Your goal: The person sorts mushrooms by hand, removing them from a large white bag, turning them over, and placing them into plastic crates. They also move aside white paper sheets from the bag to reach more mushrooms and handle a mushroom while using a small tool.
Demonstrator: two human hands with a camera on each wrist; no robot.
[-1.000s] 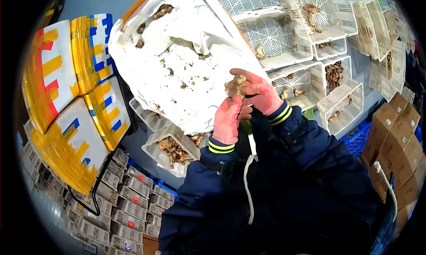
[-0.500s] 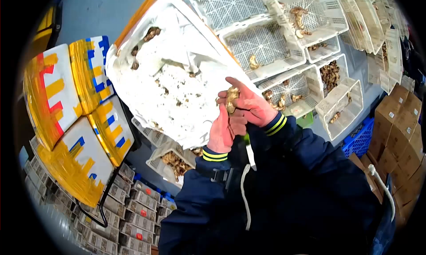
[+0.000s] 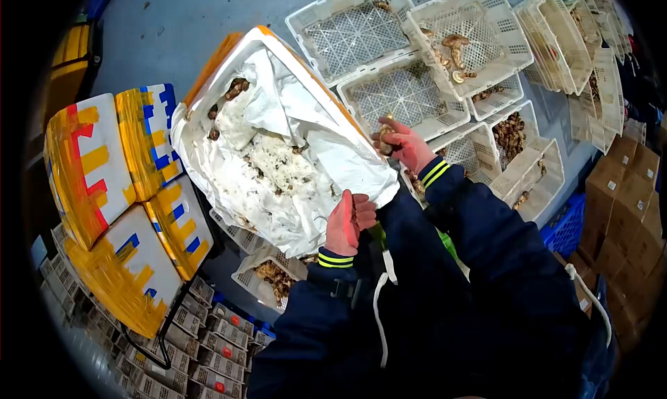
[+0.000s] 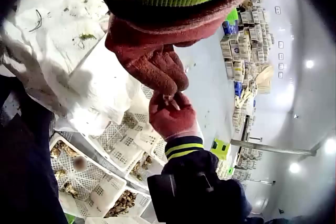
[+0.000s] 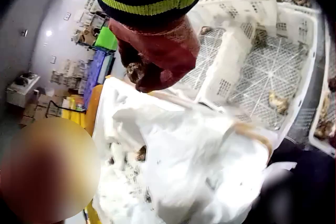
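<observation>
My right hand (image 3: 410, 151), in a pink glove, grips a brown mushroom (image 3: 385, 133) over the right edge of a foam box lined with white cloth (image 3: 326, 142). In the right wrist view the mushroom (image 5: 135, 73) pokes out from the curled fingers. My left hand (image 3: 345, 225), gloved the same way, hovers at the near edge of the cloth with fingers loosely bent and nothing held. Several dark mushrooms (image 3: 237, 88) and dirt crumbs lie on the cloth. Just right of my right hand is a white plastic basket (image 3: 445, 110), part of a group.
More baskets hold mushrooms, one a dense pile (image 3: 509, 133). Another basket of mushrooms (image 3: 274, 281) stands below the box. Taped foam boxes (image 3: 90, 169) are stacked at left. Brown cartons (image 3: 618, 197) and a blue crate (image 3: 566, 225) stand at right.
Both hands were together at the mushroom. Now they are apart: the right has carried it up and right toward the baskets, and the left has let go and stays low.
</observation>
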